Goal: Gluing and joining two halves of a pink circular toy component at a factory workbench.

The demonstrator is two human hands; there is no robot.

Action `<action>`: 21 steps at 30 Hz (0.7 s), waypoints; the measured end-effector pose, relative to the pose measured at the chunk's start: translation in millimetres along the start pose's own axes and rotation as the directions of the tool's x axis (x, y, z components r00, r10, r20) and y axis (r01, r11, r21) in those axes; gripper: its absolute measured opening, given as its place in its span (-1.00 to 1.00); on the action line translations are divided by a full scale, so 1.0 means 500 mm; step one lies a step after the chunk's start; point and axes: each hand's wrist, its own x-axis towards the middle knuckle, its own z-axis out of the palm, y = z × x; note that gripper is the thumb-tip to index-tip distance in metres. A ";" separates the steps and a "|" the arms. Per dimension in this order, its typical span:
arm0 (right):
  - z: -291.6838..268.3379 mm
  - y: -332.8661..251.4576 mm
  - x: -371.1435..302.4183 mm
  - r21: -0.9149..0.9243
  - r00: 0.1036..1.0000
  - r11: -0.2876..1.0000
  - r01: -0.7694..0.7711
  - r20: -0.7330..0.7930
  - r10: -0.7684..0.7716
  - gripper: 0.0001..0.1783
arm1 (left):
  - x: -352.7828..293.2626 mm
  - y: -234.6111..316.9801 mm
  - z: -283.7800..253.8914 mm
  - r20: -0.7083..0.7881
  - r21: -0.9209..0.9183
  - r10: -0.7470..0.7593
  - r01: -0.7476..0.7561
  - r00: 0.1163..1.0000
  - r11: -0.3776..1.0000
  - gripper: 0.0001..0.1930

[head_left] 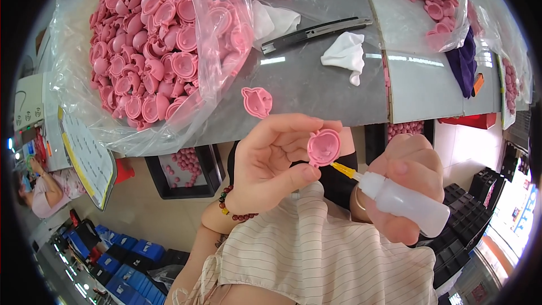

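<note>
The left hand [265, 164] is half curled, its thumb and fingertips pinching a pink shell [324, 147] just over the near edge of the table [310, 99], above the lap. From the right, the right hand [411, 172] is wrapped firmly round a bottle [407, 202], its yellow tip [344, 170] at the shell's lower rim; whether they touch I can't tell.

The pinch looks like the weak point to me: the shell is small and smooth, so a push from the tip could twist it loose and drop it past the table. Squeezing the soft-looking bottle too hard might flood the hollow or wet the thumb close by. A wavering wrist could smear the rim instead.

The shell is a round, shallow bowl with small bumps on its edge, plastic by the look of it, and matte. The bottle is cloudy and cylindrical, its tip a narrow taper. Far left, a clear, crinkled bag [68, 73] bulges with similar pieces. A flat, eared piece [257, 102] lies near the table's edge; farther right sits a crumpled white cloth [344, 56].
</note>
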 end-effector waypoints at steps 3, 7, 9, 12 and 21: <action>0.006 0.004 0.002 0.027 1.000 0.999 0.023 0.002 -0.023 -0.36 | -0.001 -0.005 -0.001 -0.004 0.005 0.022 -0.021 1.000 1.000 -0.55; 0.010 0.001 0.001 0.014 1.000 1.000 0.007 -0.007 -0.007 -0.40 | -0.001 -0.007 0.001 -0.005 -0.009 0.015 -0.015 1.000 1.000 -0.55; 0.010 0.002 -0.002 0.008 1.000 1.000 -0.007 -0.018 0.007 -0.41 | 0.001 -0.006 -0.001 -0.003 -0.003 0.003 -0.003 1.000 1.000 -0.55; 0.007 0.003 -0.003 -0.008 1.000 1.000 -0.010 -0.023 0.010 -0.39 | 0.001 -0.005 -0.014 0.124 -0.040 0.017 -0.012 0.992 0.999 -0.59; 0.015 0.006 -0.005 0.014 0.996 1.000 0.020 -0.085 -0.019 -0.45 | -0.003 -0.005 -0.001 -0.035 -0.009 -0.027 0.027 0.999 1.000 -0.55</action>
